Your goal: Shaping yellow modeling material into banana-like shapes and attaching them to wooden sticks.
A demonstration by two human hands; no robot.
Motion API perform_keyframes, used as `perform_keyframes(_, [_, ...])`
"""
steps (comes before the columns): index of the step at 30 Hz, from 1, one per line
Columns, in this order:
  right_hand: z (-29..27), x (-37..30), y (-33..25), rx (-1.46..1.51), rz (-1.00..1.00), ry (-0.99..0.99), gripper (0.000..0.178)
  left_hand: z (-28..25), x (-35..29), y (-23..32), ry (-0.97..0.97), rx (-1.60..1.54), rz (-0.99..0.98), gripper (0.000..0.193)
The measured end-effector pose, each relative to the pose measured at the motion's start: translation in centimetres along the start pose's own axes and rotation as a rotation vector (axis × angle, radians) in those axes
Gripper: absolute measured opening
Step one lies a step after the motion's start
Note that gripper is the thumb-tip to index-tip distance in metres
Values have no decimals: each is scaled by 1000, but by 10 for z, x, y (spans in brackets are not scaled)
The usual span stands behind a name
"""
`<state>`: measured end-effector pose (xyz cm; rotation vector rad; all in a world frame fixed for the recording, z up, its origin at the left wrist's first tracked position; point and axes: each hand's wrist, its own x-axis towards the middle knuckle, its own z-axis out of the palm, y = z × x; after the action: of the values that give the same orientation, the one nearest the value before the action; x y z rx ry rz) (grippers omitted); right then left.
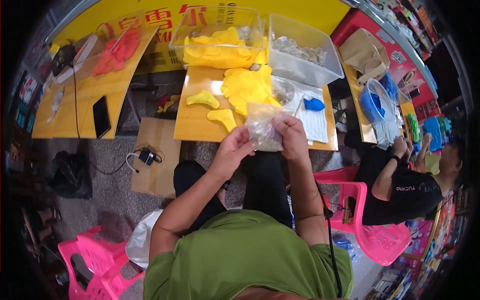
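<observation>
Above my lap, at the table's near edge, both hands hold a small clear plastic bag. My left hand has its fingers closed at the bag's lower left edge. My right hand grips the opposite side, fingers bent over the top corner. What is inside the bag is hard to make out. Just beyond lies a pile of yellow soft pieces. Two curved yellow pieces lie apart to its left. A blue piece rests on a white sheet right of the bag.
Two clear tubs stand at the back: one with yellow pieces, one with crumpled clear plastic. The left table bears a phone and red pieces. Pink chairs flank me; a person works at right.
</observation>
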<state>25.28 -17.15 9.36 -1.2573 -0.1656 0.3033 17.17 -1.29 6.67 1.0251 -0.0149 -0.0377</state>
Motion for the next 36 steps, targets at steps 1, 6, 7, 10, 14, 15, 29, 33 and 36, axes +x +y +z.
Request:
perform_keyframes(1, [6,-7,6,23,45,-5,14,-1,-8,-4,49,38,11,24])
perform_keyframes(6, [31,-62,26,-49,112,-175,28,-1,-43,-15,302,-138,119,11])
perform_keyframes(7, [37,-71,29,-78,154,-223,33,-3,-49,-18,310,-174,143,12])
perform_keyframes(10, [43,-83,45,-257,90,-167,28,-12,-67,-34,322,-279,152,19])
perform_keyframes(14, [50,-88,29,-321,81,-309,26,-21,-96,-25,119,-623,10,33])
perform_keyframes(15, [49,-82,32,-369,185,-368,25,-27,-103,-30,58,-666,4,38])
perform_keyframes(29, [62,-110,71,-726,214,-390,7,-53,-147,-73,282,-796,-133,38])
perform_keyframes(33, [64,-104,78,-787,182,-455,4,-53,-147,-81,307,-856,-123,42])
perform_keyframes(36, [75,-118,72,-746,165,-360,5,-53,-153,-74,301,-878,-166,42])
